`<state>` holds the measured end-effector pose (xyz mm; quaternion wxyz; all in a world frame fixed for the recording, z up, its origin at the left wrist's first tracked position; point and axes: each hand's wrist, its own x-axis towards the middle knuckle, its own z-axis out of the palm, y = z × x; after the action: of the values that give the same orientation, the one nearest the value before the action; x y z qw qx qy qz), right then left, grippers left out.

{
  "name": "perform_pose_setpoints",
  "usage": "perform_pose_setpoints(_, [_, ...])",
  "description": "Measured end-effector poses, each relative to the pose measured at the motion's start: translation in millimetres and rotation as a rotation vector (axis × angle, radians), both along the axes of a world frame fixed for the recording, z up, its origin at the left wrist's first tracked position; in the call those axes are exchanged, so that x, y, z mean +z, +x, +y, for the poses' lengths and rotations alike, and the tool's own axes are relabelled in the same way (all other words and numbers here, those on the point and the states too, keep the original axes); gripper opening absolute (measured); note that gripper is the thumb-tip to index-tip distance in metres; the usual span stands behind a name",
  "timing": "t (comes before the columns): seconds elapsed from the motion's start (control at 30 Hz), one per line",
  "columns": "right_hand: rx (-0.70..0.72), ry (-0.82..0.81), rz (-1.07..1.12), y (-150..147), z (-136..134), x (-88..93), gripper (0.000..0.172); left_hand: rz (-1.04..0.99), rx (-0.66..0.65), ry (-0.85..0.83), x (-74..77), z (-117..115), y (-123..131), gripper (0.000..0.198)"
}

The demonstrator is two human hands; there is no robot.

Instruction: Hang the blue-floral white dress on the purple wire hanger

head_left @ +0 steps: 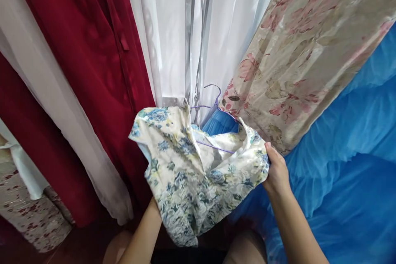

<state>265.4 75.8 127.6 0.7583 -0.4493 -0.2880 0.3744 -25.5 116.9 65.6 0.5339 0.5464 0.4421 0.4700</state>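
Observation:
A sleeveless floral top point(188, 173), cream with blue roses and green leaves, hangs in front of me on a thin purple hanger point(216, 105). The hanger's hook sticks up from the neckline and catches on nothing that I can see. My right hand point(277, 169) is closed on the top's right shoulder edge, thumb on the front. On the other side, my left forearm point(144, 231) runs up behind or inside the top's lower left edge. The cloth hides my left hand, so its fingers do not show.
Long dark red cloth point(83, 49) hangs at the left, beside white cloth point(170, 37) with grey ribbons. A beige floral garment point(291, 62) hangs at the right, above ruffled blue tulle point(346, 173). Red-speckled cloth point(31, 210) is low at the left. My knees show below.

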Motion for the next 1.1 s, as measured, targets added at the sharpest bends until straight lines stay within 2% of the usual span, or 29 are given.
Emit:
perform_pose_setpoints(0.13, [0.087, -0.003, -0.064, -9, 14, 12.3, 0.031, -0.295, 0.27, -0.093, -53.0, -22, -34, 0.098])
perform_pose_setpoints(0.23, [0.196, -0.059, -0.129, -5, 9, 9.7, 0.033, -0.277, 0.228, -0.16, -87.2, -32, -46, 0.095])
perform_pose_setpoints(0.3, [0.275, -0.123, -0.189, 3, 4, 3.8, 0.035, -0.171, 0.154, -0.166, -101.5, -40, -48, 0.086])
perform_pose_setpoints(0.37, [0.261, -0.139, -0.314, 7, 0, -5.5, 0.038, -0.082, 0.109, -0.16, -109.6, -49, -43, 0.076])
perform_pose_setpoints(0.4, [0.175, -0.123, -0.398, 5, -2, -12.4, 0.041, -0.057, 0.095, -0.165, -112.4, -53, -40, 0.073])
perform_pose_setpoints(0.47, [-0.173, -0.075, -0.552, -9, -9, -32.7, 0.048, -0.043, 0.093, -0.176, -117.1, -62, -32, 0.07])
perform_pose_setpoints(0.53, [-0.578, -0.055, -0.596, -36, -20, -62.8, 0.055, -0.037, 0.111, -0.176, -121.6, -69, -25, 0.069])
perform_pose_setpoints(0.57, [-0.664, -0.043, -0.558, -52, -27, -80.3, 0.047, -0.032, 0.115, -0.172, -123.3, -71, -22, 0.068])
perform_pose_setpoints(0.6, [-0.62, -0.048, -0.517, -69, -34, -98.0, 0.033, -0.03, 0.113, -0.168, -124.3, -74, -20, 0.068])
perform_pose_setpoints(0.63, [-0.461, -0.084, -0.488, -86, -40, -114.6, 0.021, -0.03, 0.1, -0.166, -124.3, -75, -19, 0.067])
perform_pose_setpoints(0.67, [-0.198, -0.136, -0.476, -102, -45, -128.7, 0.023, -0.032, 0.077, -0.163, -123.1, -76, -18, 0.066])
perform_pose_setpoints(0.7, [0.029, -0.162, -0.477, -116, -49, -139.5, 0.032, -0.036, 0.05, -0.157, -120.9, -77, -19, 0.065])
perform_pose_setpoints(0.73, [0.216, -0.182, -0.477, -128, -52, -146.6, 0.038, -0.039, 0.026, -0.149, -117.8, -77, -20, 0.064])
perform_pose_setpoints(0.77, [0.35, -0.19, -0.476, -137, -53, -150.0, 0.042, -0.039, 0.007, -0.14, -114.1, -77, -22, 0.064])
perform_pose_setpoints(0.8, [0.423, -0.191, -0.474, -144, -52, -150.6, 0.044, -0.035, -0.007, -0.134, -110.4, -77, -24, 0.064])
perform_pose_setpoints(0.93, [0.482, -0.174, -0.425, -152, -43, -142.6, 0.045, -0.004, -0.003, -0.148, -100.5, -79, -34, 0.065])
perform_pose_setpoints(1.1, [0.407, -0.195, -0.295, -148, -31, -141.6, 0.034, 0.004, -0.016, -0.159, -100.1, -87, -35, 0.064])
